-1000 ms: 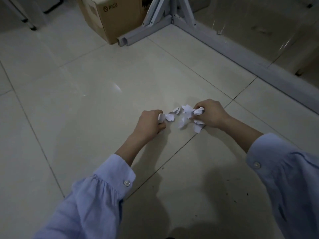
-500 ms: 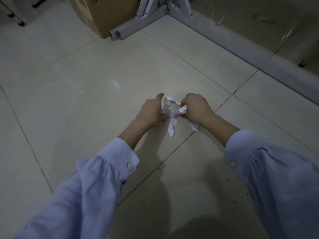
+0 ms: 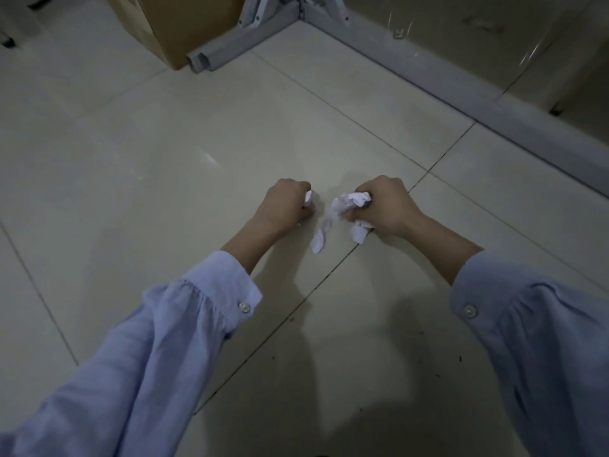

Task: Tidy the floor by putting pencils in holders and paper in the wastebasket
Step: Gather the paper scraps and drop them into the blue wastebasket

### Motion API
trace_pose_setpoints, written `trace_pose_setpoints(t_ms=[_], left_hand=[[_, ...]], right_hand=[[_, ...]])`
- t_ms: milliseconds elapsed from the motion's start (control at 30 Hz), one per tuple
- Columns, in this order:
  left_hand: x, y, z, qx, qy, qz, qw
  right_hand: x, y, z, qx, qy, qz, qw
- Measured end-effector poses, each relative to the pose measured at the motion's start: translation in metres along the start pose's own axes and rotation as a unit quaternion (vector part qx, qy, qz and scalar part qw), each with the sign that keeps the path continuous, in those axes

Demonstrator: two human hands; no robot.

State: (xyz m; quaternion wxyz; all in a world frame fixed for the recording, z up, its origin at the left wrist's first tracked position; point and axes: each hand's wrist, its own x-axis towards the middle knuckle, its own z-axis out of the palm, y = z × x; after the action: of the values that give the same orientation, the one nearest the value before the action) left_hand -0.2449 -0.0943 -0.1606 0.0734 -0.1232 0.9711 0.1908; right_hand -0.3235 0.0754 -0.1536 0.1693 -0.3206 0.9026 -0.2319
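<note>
Head view: the person reaches forward over a pale tiled floor (image 3: 164, 153), both arms in light blue sleeves (image 3: 197, 311). The left hand (image 3: 286, 203) is clenched round a small white scrap (image 3: 308, 197), of which only an edge peeks out beside the thumb. The right hand (image 3: 385, 206) grips a crumpled wad of paper (image 3: 353, 200) between curled fingers and thumb. A torn piece (image 3: 359, 233) sticks out below that hand, and a long strip (image 3: 319, 239) trails from the wad toward the floor between the two hands. Whether the strip's end touches the tile or hangs just above it cannot be told. The hands are near one another but apart. At the top, a cardboard box (image 3: 184, 24) stands beside a grey metal frame (image 3: 428, 70) that runs along the floor. No wastebasket, pencil or holder shows here.

The step in hand seems to be gathering the paper before carrying it off. To do it well, the loose strip should be drawn into the right fist, or pinched by the left hand, so that nothing drops on the way. The torn piece looks weakly held and likely to slip. Squeezing everything into one tight ball in one hand would free the other. A glance over the tile for leftover bits would be wise before rising.
</note>
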Motion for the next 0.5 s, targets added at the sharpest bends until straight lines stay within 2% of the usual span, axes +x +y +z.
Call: trace_pose_setpoints(t_ms=[267,400,500], left_hand=[[-0.016,-0.014,-0.009,-0.086,0.02,-0.005,0.996],[-0.029,-0.01,-0.007,-0.089,0.018,0.029,0.995],[-0.036,0.003,0.0,-0.07,-0.02,0.092,0.993]], right_hand=[[-0.017,0.022,-0.022,0.037,0.002,0.017,0.999],[-0.024,0.015,-0.016,0.031,-0.02,-0.003,0.999],[-0.029,0.005,-0.002,0.003,-0.02,-0.023,1.0]])
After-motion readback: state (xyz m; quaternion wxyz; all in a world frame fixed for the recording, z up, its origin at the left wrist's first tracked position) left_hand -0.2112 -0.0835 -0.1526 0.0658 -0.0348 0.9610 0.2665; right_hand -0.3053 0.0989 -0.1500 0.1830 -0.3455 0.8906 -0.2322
